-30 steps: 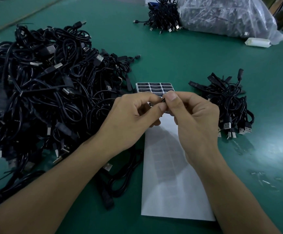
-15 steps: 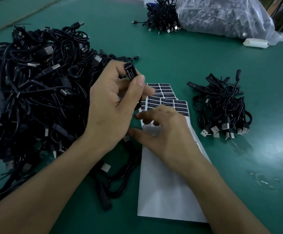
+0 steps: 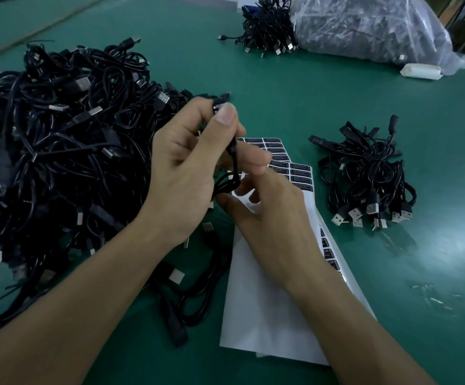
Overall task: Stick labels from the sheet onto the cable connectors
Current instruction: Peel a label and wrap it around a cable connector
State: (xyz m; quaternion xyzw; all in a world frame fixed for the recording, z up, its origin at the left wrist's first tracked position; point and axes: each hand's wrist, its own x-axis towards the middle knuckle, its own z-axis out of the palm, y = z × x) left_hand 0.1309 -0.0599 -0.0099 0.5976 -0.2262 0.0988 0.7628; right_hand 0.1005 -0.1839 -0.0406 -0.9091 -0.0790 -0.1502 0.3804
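Note:
My left hand [image 3: 187, 173] is raised over the top of the label sheet and pinches a black cable connector [image 3: 219, 107] between thumb and fingers, and its cable [image 3: 232, 162] hangs down through the palm. My right hand [image 3: 275, 226] rests on the white label sheet [image 3: 267, 301], thumb and fingers stretched toward the rows of black labels [image 3: 295, 173]. Its fingertips are partly hidden behind the left hand and the cable. A second sheet's labels peek out under the right wrist.
A big tangled pile of black cables [image 3: 59, 148] fills the left of the green table [image 3: 309, 101]. A smaller bundle [image 3: 370, 184] lies to the right of the sheet. Farther back are another bundle [image 3: 267, 31], a clear plastic bag [image 3: 370, 26] and a white roll [image 3: 421, 71].
The hands, joined at the connector a second ago, have parted. The left lifted the connector up and left, while the right dropped onto the sheet and reached toward the labels.

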